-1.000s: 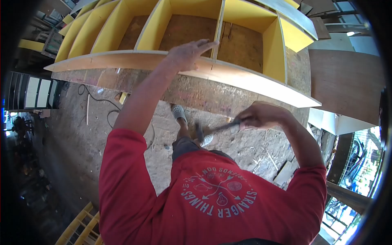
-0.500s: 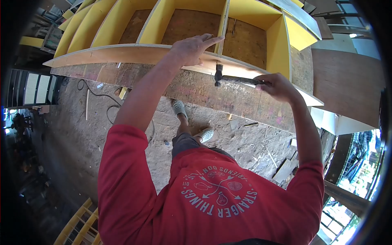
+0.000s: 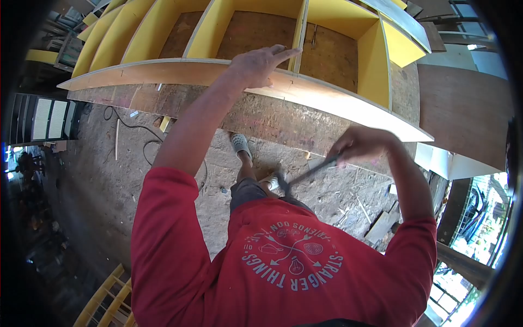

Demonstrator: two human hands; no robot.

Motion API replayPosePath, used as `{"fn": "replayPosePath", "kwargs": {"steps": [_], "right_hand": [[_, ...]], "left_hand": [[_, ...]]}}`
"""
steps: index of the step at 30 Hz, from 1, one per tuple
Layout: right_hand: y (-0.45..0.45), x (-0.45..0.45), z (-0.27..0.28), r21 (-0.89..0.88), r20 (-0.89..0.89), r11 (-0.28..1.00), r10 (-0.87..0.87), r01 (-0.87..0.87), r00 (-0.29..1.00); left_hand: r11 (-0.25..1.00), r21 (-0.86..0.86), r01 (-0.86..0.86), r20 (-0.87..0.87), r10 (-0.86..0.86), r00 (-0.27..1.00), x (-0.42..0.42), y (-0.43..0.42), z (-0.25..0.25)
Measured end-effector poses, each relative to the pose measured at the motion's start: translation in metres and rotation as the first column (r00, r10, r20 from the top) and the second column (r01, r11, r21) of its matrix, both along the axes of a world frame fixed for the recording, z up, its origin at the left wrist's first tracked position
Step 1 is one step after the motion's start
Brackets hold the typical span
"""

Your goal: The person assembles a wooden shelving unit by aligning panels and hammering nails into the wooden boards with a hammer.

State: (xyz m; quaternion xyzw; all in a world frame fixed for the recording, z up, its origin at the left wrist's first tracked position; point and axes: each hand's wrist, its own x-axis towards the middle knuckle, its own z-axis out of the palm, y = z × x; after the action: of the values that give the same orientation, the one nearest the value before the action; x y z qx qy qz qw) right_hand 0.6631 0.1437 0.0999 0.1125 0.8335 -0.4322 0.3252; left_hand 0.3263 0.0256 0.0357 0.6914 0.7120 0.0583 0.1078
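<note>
A wooden shelf unit (image 3: 310, 90) with yellow-painted dividers lies on a worn workbench (image 3: 256, 117). My left hand (image 3: 256, 66) rests on the near side panel's edge, fingers spread and one finger reaching to a divider's edge (image 3: 298, 41). My right hand (image 3: 362, 143) is closed round the handle of a hammer (image 3: 313, 170). The hammer is blurred; its head hangs low in front of my body, apart from the panel. A small dark mark shows on the panel's outer face, right of my left hand.
A dark tool (image 3: 314, 35) lies inside one compartment. Brown board (image 3: 466, 114) stands at the right. A black cable (image 3: 131, 126) and wood scraps (image 3: 381, 226) lie on the dirt floor. Yellow slatted frames (image 3: 103, 300) are at the lower left.
My right hand has drawn the hammer back from the side panel, down toward my body. My left hand has stayed at the panel's edge.
</note>
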Motion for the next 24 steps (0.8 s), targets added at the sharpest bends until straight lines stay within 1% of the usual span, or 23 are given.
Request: {"fn": "replayPosePath", "kwargs": {"steps": [1, 2, 3, 5, 6, 7, 9, 11, 12, 13, 14, 15, 16, 17, 18, 19, 20, 21, 23, 24], "right_hand": [[0.012, -0.003, -0.004, -0.003, -0.058, 0.991, -0.135, 0.135, 0.989], [0.018, -0.004, -0.002, 0.119, -0.026, 0.956, -0.266, 0.267, 0.964], [0.017, -0.014, 0.011, 0.229, -0.010, 0.889, -0.405, 0.396, 0.914], [-0.003, -0.011, 0.004, 0.164, -0.090, 0.900, -0.393, 0.403, 0.915], [-0.010, -0.008, 0.004, 0.126, -0.151, 0.973, -0.173, 0.193, 0.973], [-0.015, -0.010, 0.020, 0.066, -0.003, 0.998, -0.020, 0.020, 1.000], [-0.002, -0.012, 0.018, -0.116, 0.026, 0.990, 0.085, -0.081, 0.996], [0.017, -0.002, -0.003, 0.025, -0.100, 0.985, -0.169, 0.173, 0.980], [0.022, -0.006, -0.006, 0.089, -0.180, 0.952, -0.275, 0.294, 0.945], [0.027, -0.012, -0.007, 0.138, -0.271, 0.901, -0.366, 0.412, 0.890], [0.018, -0.008, -0.009, 0.171, -0.232, 0.924, -0.300, 0.342, 0.925], [-0.008, -0.006, 0.005, 0.190, -0.171, 0.943, -0.244, 0.274, 0.955], [-0.011, -0.007, 0.017, 0.124, -0.031, 0.985, -0.121, 0.124, 0.992], [-0.009, -0.012, 0.027, 0.085, 0.007, 0.996, 0.030, -0.031, 1.000], [0.012, -0.006, 0.005, 0.059, -0.054, 0.992, -0.108, 0.111, 0.993], [0.020, -0.009, 0.008, 0.160, -0.080, 0.944, -0.278, 0.288, 0.957], [0.029, -0.013, 0.010, 0.236, -0.129, 0.853, -0.447, 0.465, 0.885], [0.037, -0.004, -0.006, 0.183, -0.169, 0.865, -0.440, 0.467, 0.882], [-0.014, -0.009, 0.004, 0.208, -0.184, 0.882, -0.390, 0.423, 0.902], [-0.018, -0.004, 0.002, 0.138, -0.240, 0.949, -0.245, 0.283, 0.939]], "left_hand": [[1.000, -0.017, 0.010, 0.026, -0.009, 1.000, 0.002, 0.000, -0.001], [1.000, -0.026, 0.015, 0.047, -0.014, 0.999, 0.000, 0.002, 0.001], [0.999, -0.039, 0.021, 0.065, -0.018, 0.998, -0.001, 0.002, 0.002], [1.000, -0.023, -0.004, 0.018, 0.004, 1.000, -0.007, 0.008, 0.001], [0.999, -0.031, -0.008, 0.011, 0.008, 1.000, -0.001, 0.005, -0.002], [0.999, -0.034, -0.002, 0.016, 0.003, 1.000, 0.003, 0.003, -0.003], [1.000, -0.025, 0.004, 0.003, -0.004, 1.000, 0.000, 0.001, 0.002], [0.999, -0.033, 0.023, 0.047, -0.022, 0.999, -0.001, 0.002, -0.002], [0.999, -0.030, 0.024, 0.065, -0.022, 0.998, -0.003, 0.003, -0.001], [1.000, -0.021, 0.016, 0.039, -0.016, 0.999, -0.006, 0.005, -0.001], [1.000, -0.009, 0.002, 0.014, -0.002, 1.000, -0.008, 0.008, -0.001], [1.000, -0.015, -0.004, 0.005, 0.004, 1.000, -0.004, 0.004, -0.006], [0.999, -0.037, -0.002, 0.011, 0.003, 1.000, 0.002, 0.000, -0.003], [0.999, -0.047, -0.001, 0.005, 0.001, 1.000, 0.001, 0.001, 0.004], [0.998, -0.058, -0.002, -0.002, 0.001, 1.000, 0.001, 0.000, 0.010], [0.999, -0.046, 0.009, 0.004, -0.009, 1.000, 0.003, -0.001, 0.005], [1.000, -0.024, 0.014, 0.004, -0.014, 1.000, 0.002, 0.000, 0.001], [1.000, -0.001, 0.013, 0.001, -0.013, 1.000, -0.001, 0.002, 0.000], [0.999, -0.033, -0.024, -0.017, 0.024, 1.000, -0.006, 0.007, 0.005], [0.997, -0.065, -0.029, -0.013, 0.028, 1.000, 0.000, 0.005, 0.002]]}}
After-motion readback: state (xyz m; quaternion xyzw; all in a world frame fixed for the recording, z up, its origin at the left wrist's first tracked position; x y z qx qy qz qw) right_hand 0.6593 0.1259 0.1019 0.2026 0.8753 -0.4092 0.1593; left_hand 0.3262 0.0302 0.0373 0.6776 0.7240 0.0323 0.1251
